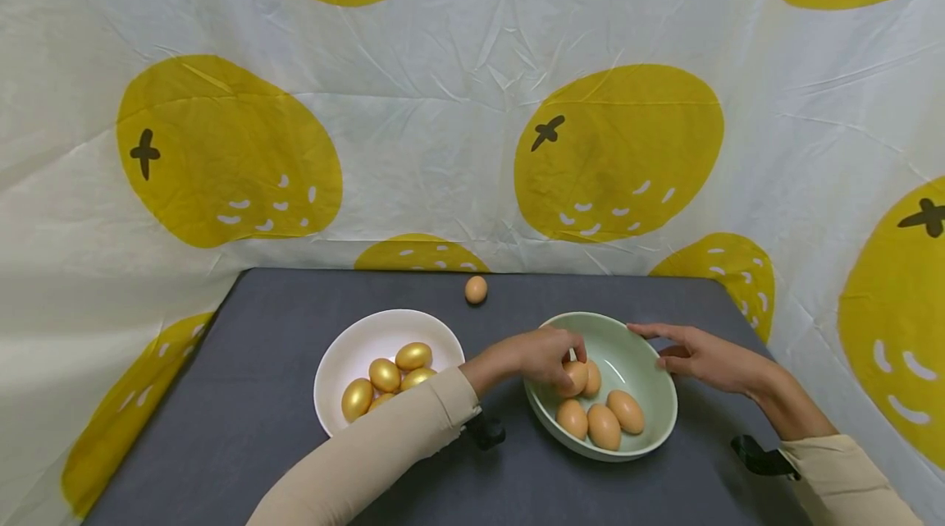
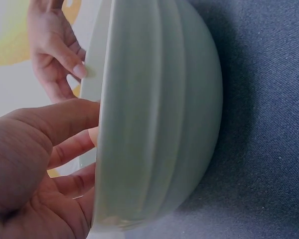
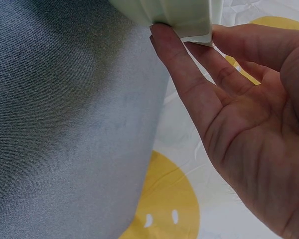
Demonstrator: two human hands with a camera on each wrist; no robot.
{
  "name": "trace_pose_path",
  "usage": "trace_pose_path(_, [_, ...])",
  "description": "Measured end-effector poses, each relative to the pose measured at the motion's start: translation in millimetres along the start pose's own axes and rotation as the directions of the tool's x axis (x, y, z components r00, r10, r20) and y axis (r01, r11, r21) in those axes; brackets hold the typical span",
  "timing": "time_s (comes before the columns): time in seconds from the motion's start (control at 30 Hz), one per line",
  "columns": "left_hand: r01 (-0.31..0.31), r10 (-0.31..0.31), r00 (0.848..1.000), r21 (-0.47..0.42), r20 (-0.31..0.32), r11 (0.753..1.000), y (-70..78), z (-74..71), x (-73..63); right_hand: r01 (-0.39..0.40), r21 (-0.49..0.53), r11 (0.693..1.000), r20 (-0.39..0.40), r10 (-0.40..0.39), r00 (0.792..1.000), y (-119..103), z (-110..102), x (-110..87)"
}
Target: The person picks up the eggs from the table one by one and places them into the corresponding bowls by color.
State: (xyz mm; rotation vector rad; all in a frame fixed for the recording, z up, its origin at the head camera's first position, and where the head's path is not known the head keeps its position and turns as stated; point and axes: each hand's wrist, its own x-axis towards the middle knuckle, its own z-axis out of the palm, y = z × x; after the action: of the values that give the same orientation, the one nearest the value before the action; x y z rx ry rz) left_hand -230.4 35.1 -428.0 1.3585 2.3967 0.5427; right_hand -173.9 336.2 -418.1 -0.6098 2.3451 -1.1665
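Note:
My left hand (image 1: 542,355) reaches over the near-left rim into a pale green bowl (image 1: 660,427). Its curled fingers grip a brown egg (image 1: 572,379) inside; in the left wrist view, the bowl wall (image 2: 139,114) hides most of that egg and the fingertips. Several other brown eggs (image 1: 604,427) lie at the bottom of the bowl. At the bowl's right rim, my right hand (image 1: 712,358) pinches the edge, with the thumb on one side and fingers on the other, as the right wrist view shows at the rim (image 3: 197,22).
Left of the green bowl stands a white bowl (image 1: 332,349) with several golden eggs (image 1: 385,376), partly covered by my left sleeve (image 1: 384,444). One brown egg (image 1: 476,290) sits alone near the back edge of the dark grey table (image 1: 273,345). A lemon-patterned cloth (image 1: 428,140) hangs behind.

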Motion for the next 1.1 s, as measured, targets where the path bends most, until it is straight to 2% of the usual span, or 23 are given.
trace_pose_path(0.2, [0.017, -0.018, 1.0, 0.025, 0.016, 1.0, 3.0, -0.6, -1.0, 0.002, 0.003, 1.0, 0.002, -0.002, 1.0, 0.1, 0.0, 0.1])
trace_pose_path(0.8, [0.019, -0.024, 0.998, 0.087, 0.053, 0.996, 8.2, 4.5, 1.9, 0.001, 0.008, 1.0, 0.008, -0.001, 1.0, 1.3, -1.2, 0.7])
trace_pose_path(0.93, [0.025, -0.03, 0.997, 0.083, 0.068, 0.996, 8.5, 4.6, 1.3, 0.005, 0.009, 1.0, 0.012, -0.005, 1.0, 1.8, -1.3, 0.7])
trace_pose_path(1.1, [-0.003, 0.0, 0.997, 0.03, 0.075, 1.0, 4.9, 2.5, -1.9, 0.007, 0.011, 1.0, 0.017, -0.007, 1.0, 1.9, -1.3, 0.9])
